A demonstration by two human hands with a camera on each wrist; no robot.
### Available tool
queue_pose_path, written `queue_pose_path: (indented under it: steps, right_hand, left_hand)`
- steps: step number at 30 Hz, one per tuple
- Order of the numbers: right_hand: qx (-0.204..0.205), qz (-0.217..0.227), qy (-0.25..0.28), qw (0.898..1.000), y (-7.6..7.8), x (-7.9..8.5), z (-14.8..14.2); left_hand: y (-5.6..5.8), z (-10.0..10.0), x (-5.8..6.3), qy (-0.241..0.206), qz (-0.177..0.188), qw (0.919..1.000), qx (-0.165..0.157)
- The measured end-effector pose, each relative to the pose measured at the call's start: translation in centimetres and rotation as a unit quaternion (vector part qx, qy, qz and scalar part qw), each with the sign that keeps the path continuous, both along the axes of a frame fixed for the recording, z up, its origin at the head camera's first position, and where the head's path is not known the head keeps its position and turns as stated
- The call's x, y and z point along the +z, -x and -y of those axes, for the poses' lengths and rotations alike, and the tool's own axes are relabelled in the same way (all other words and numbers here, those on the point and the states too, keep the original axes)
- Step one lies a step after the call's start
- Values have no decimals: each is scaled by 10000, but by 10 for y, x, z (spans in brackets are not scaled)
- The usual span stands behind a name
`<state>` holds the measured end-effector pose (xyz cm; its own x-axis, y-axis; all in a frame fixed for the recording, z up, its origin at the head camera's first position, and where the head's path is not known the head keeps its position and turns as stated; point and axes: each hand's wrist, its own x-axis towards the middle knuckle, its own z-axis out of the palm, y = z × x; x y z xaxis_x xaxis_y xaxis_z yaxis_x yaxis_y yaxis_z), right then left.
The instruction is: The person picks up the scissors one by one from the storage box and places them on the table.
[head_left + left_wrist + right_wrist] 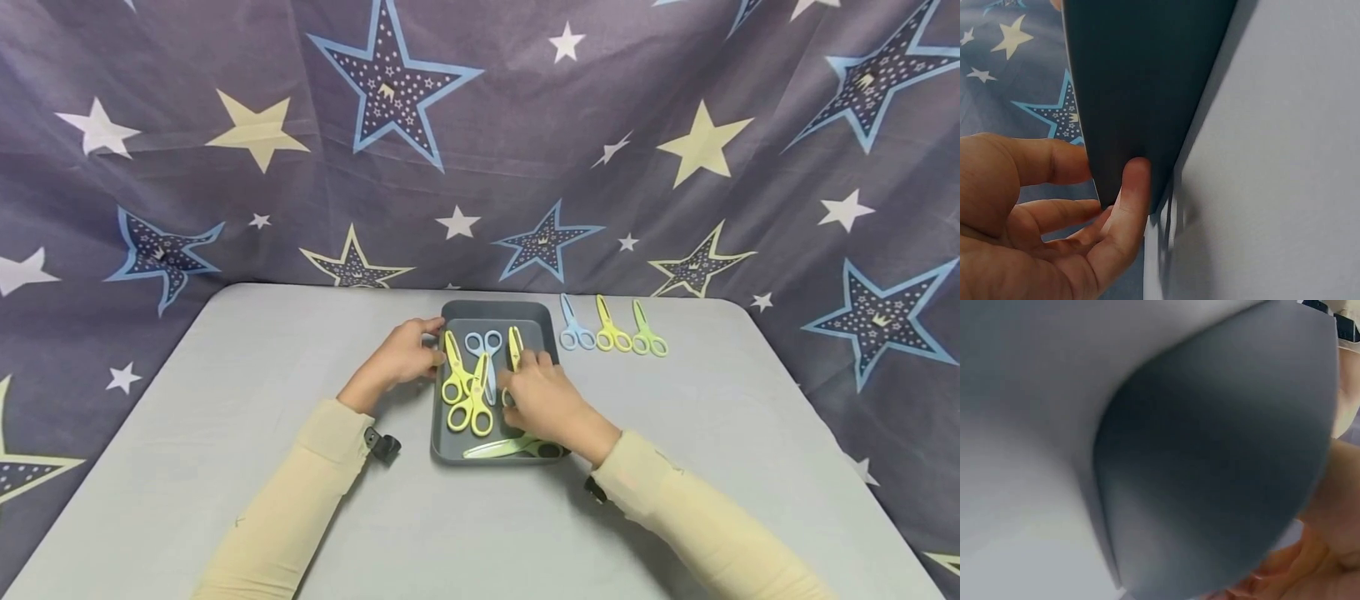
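A dark grey tray [495, 310] lies on the table with several scissors in it. My left hand [405, 354] grips its left wall; in the left wrist view one finger [1137, 178] presses the outer side while others reach to the rim. Over the tray's right half, my right hand [543, 396] has its fingers bent round the handles of yellow scissors [515, 343], whose blades point away. The handles are mostly hidden. Left of them lie blue scissors [491, 367] and two yellow ones, the nearer [472, 408] overlapping the other. Green scissors [498, 447] lie across the tray's near end, beneath my right wrist.
To the tray's right, blue scissors [574, 329], yellow scissors [611, 329] and green scissors [647, 333] lie in a row near the back of the grey-white table [300, 350]. A star-patterned cloth [480, 183] hangs behind the table.
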<state>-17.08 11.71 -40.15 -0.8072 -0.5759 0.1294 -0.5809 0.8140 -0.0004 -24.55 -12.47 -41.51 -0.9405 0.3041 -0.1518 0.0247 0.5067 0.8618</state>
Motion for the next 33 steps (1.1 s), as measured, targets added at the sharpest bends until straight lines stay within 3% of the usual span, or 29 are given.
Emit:
queue_pose_path:
  steps: [6,11,23,33]
  right_hand:
    - [20,-542,-41,9985,3,6,-8]
    - [-149,-690,22,9975,12,14,-21]
    - [-1060,-338,298,9933,44,28,-71]
    - [-1443,-180,327,9888,66,28,-112]
  left_hand:
    - [1,1,-1,-18,-3,10000,-41]
    - [1,0,-2,-72,0,10000,-29]
    - [1,1,-3,-25,-12,10000,-27]
    - [1,0,-3,-86,-85,9999,-6]
